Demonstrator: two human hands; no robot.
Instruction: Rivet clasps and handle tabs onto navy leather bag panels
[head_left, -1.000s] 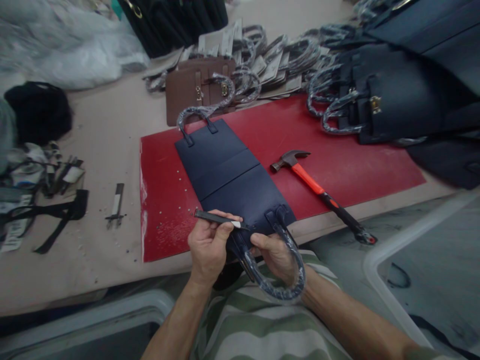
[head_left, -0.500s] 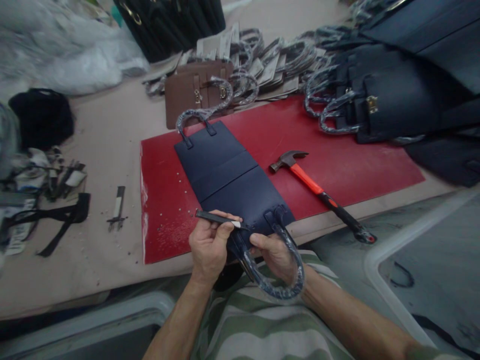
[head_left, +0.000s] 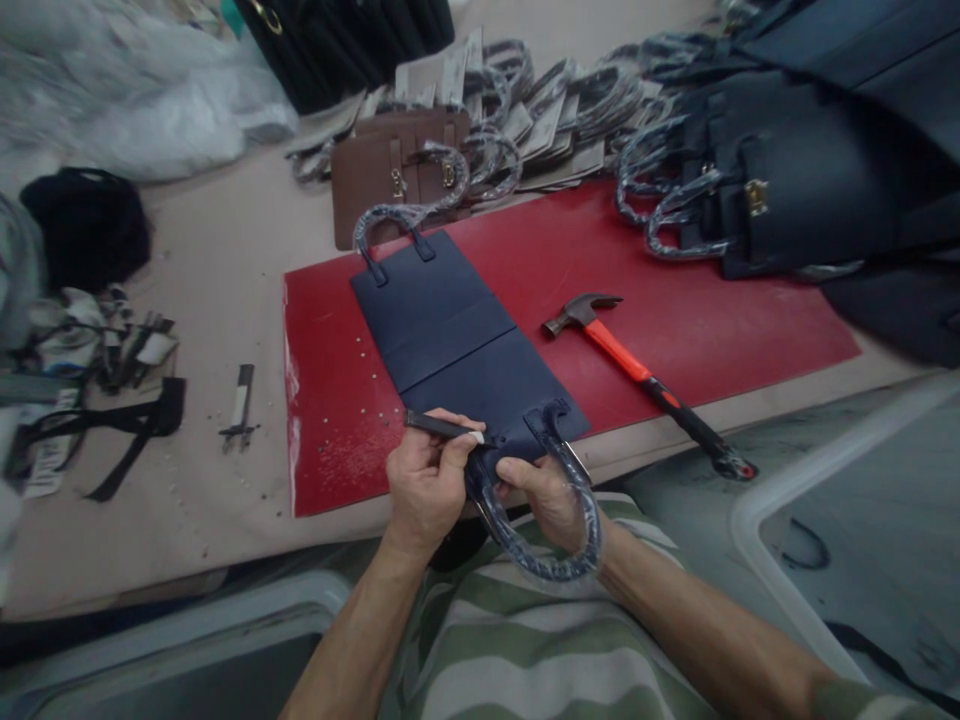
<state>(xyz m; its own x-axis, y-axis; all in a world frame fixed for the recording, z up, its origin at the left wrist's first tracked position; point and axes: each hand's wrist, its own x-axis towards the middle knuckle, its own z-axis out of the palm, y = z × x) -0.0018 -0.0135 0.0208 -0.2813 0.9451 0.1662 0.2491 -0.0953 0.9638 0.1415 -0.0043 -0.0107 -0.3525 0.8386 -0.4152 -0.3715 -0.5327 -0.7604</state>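
Observation:
A flat navy leather bag panel lies on a red cutting mat, with a plastic-wrapped handle at each end. My left hand is closed round a thin dark punch-like tool, whose tip rests on the panel's near edge. My right hand grips the near wrapped handle, which hangs over the table edge toward my striped shirt. The far handle lies by a brown bag.
A claw hammer with an orange grip lies on the mat to the right. Navy bags pile at the back right, a brown bag and wrapped handles behind. Straps and scraps and a small metal tool lie left.
Both hands and the near handle have shifted slightly up toward the panel's edge; the tool stays in my left hand. Nothing else on the table moved.

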